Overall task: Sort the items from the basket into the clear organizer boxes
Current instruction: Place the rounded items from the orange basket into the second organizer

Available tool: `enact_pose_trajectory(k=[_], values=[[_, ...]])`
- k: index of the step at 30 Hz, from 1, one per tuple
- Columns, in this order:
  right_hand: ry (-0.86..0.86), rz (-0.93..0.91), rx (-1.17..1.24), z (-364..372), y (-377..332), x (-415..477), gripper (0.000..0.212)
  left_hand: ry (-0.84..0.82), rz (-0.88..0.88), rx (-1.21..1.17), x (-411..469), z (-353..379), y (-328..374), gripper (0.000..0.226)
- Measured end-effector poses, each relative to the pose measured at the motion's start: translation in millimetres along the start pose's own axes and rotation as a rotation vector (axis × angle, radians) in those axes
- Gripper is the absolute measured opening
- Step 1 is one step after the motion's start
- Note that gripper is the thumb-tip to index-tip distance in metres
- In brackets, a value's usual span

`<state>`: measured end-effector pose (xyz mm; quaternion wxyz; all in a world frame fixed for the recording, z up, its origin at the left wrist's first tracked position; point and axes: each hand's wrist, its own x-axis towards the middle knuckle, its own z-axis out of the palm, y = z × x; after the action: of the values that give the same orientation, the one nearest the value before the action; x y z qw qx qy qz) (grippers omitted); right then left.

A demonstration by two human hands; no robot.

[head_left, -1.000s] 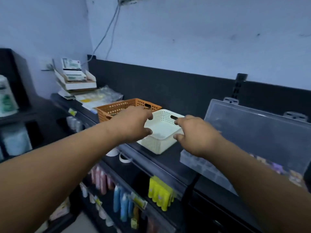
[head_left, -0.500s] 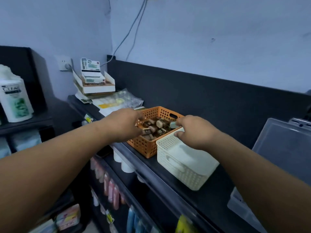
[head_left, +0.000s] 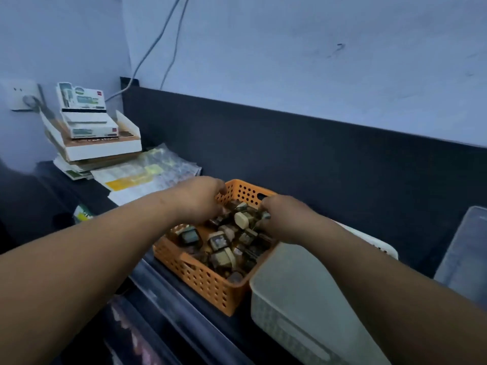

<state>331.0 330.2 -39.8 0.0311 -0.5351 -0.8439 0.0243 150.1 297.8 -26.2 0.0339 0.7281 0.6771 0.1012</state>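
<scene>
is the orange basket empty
No, the orange basket is heaped with small brown and cream parts.

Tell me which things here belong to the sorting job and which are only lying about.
Job: orange perforated plastic basket; small dark and cream items inside it; clear plastic organizer box at the right edge.
Lying about: white perforated plastic basket; stack of white cardboard boxes; plastic-wrapped papers; white wall socket.

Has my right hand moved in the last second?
Yes: the right hand went left, off the white basket and into the orange basket, onto the small items.
</scene>
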Motion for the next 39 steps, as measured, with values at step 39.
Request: enact_pose_trajectory(k=[39], values=[[0.444,0.399,0.666,16.6,-26.6,-0.2,0.054,-0.429,0.483,-0.714,101.2,16.1,-36.6,0.041]])
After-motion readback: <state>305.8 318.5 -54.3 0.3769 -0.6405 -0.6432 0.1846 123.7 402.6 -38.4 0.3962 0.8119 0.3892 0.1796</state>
